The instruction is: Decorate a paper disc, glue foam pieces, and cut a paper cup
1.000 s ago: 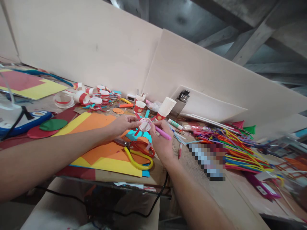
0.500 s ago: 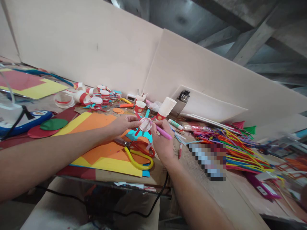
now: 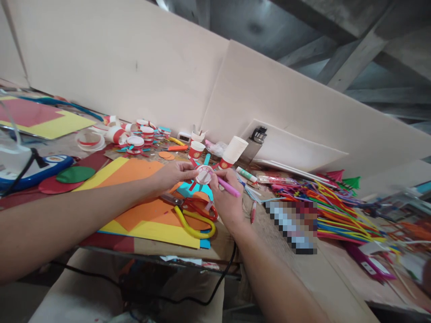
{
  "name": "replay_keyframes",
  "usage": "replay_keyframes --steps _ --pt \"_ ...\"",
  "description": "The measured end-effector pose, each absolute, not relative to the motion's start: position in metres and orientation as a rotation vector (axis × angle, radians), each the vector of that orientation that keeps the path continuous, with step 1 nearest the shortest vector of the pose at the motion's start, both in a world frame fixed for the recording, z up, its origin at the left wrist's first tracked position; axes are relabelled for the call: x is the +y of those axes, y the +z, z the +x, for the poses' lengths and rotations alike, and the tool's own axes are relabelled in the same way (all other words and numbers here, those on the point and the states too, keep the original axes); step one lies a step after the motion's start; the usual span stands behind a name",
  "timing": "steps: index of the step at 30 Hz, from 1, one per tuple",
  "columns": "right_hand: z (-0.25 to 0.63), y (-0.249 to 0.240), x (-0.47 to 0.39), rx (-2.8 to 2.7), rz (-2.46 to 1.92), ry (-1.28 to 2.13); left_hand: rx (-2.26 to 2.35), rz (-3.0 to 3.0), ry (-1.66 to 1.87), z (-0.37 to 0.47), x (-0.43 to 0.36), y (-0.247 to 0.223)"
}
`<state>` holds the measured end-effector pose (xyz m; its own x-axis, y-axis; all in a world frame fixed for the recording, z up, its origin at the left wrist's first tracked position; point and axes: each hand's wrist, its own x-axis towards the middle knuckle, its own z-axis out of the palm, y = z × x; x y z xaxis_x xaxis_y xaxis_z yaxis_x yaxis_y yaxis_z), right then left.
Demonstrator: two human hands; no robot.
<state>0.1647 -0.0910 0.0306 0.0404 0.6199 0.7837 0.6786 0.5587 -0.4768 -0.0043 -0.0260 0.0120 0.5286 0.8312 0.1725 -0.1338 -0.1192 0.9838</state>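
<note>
My left hand (image 3: 178,176) pinches the left edge of a paper-cup turtle (image 3: 204,175), a short white cup base with red and teal paper strips sticking out around it. Lines like a shell pattern are drawn on its round white face. In my right hand (image 3: 226,193) is a pink marker (image 3: 229,186), its tip at the right side of that white face. Below the hands lie scissors (image 3: 193,226) with one yellow and one red handle, resting on orange paper (image 3: 141,211) and yellow paper (image 3: 161,233). Teal paper (image 3: 188,190) shows under the turtle.
Stacked paper cups (image 3: 234,152), a single cup (image 3: 196,150) and a dark bottle (image 3: 254,146) stand behind. Several similar cup pieces (image 3: 135,142) sit at the back left. Colourful pipe cleaners (image 3: 340,215) spread to the right. A glue stick (image 3: 247,174) and red pen (image 3: 253,212) lie nearby.
The pink marker and right hand have shifted very slightly against the turtle's face. My left hand keeps its hold in the same place.
</note>
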Motion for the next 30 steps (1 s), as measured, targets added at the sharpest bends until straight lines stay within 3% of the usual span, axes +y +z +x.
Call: replay_keyframes --steps 30 --pt "0.1644 0.0309 -0.0904 -1.683 -1.115 -0.089 0.642 1.463 0.939 -0.0043 -0.0239 0.0100"
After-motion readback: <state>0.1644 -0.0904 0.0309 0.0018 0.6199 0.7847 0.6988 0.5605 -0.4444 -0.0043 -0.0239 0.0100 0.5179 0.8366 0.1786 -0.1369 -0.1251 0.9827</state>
